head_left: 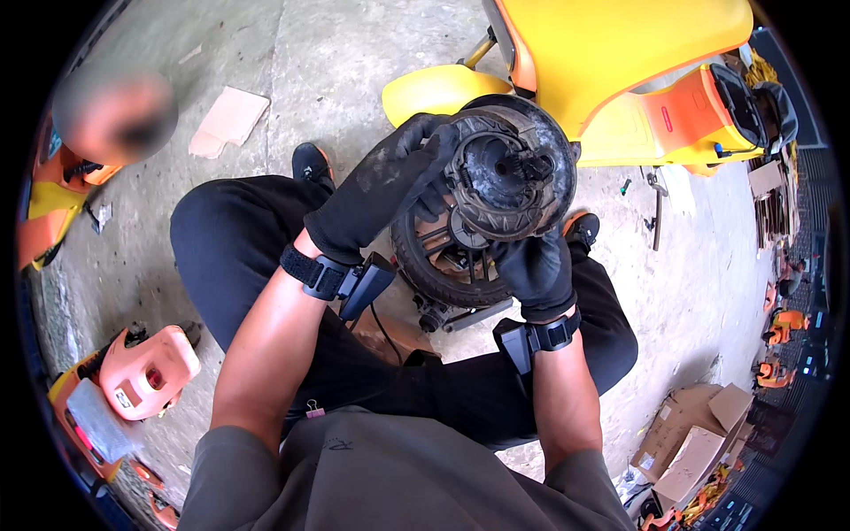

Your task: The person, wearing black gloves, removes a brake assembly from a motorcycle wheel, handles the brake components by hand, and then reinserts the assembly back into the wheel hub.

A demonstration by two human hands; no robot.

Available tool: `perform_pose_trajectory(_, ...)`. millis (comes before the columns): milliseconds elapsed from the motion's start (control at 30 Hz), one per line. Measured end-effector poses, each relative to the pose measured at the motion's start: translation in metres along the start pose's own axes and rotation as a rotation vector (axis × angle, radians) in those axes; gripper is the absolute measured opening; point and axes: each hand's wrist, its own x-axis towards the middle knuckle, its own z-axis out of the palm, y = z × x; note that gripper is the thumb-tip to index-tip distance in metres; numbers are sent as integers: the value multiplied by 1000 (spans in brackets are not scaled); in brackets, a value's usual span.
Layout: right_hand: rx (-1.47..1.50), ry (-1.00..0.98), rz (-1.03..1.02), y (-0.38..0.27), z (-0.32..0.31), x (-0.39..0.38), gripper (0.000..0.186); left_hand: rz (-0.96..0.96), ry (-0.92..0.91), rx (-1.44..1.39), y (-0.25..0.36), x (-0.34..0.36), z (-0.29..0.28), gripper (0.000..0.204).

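Note:
My left hand (381,181), in a black glove smudged with grey dirt, grips the left side of a round, grimy drum brake assembly (506,173). Curved shoes and a dark hub centre show on its face. From below, my right hand (538,270), also gloved in black, has its fingers closed at the lower edge; the fingertips are partly hidden. Behind and beneath the part stands a small scooter wheel (414,257) with a black tyre and dark spokes, between my legs. The part covers some of the wheel.
A yellow and orange scooter (620,71) is at the far side, close to my hands. Cardboard (228,121) lies on the concrete floor at far left; an open carton (691,434) is at lower right. Another scooter (146,372) stands left. A metal tool (657,221) lies on the right.

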Motion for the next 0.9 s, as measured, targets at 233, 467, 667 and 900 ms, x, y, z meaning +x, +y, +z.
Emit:
perform_pose_trajectory(233,-666,-110,27,6,-17,-6,43,269,143,849,-1,-4,3,71)
perform_pose_trajectory(467,-856,-205,-39,7,-19,-3,39,455,80,955,-15,-3,-3,74)
perform_pose_trajectory(667,-871,-228,-17,4,-14,-4,38,461,27,798,-22,-2,-6,67)
perform_pose_trajectory(900,-944,-247,-129,8,-13,-4,41,267,47,542,-9,-5,10,51)
